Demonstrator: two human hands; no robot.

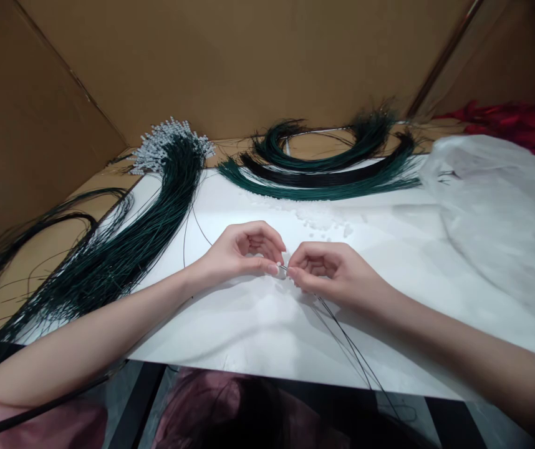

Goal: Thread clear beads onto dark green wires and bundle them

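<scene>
My left hand [253, 249] pinches a small white bead [279, 265] between thumb and fingertips. Close beside it, my right hand [321, 268] is closed on thin dark wires [342, 325], whose short ends reach the bead. The long ends of the wires hang down past the table's front edge. Whether the wire passes through the bead is too small to tell. Loose white beads [321, 218] lie scattered on the white board [249, 337] beyond my hands. To the left lies a thick bundle of dark green wires [155, 231] with white beaded tips [155, 146].
Curved bundles of green and black wire [323, 181] lie at the back. A translucent plastic bag [501, 212] covers the right side, with red material [520, 125] behind it. More loose wires [52, 218] spread at the left. Brown panels [230, 62] stand behind the table.
</scene>
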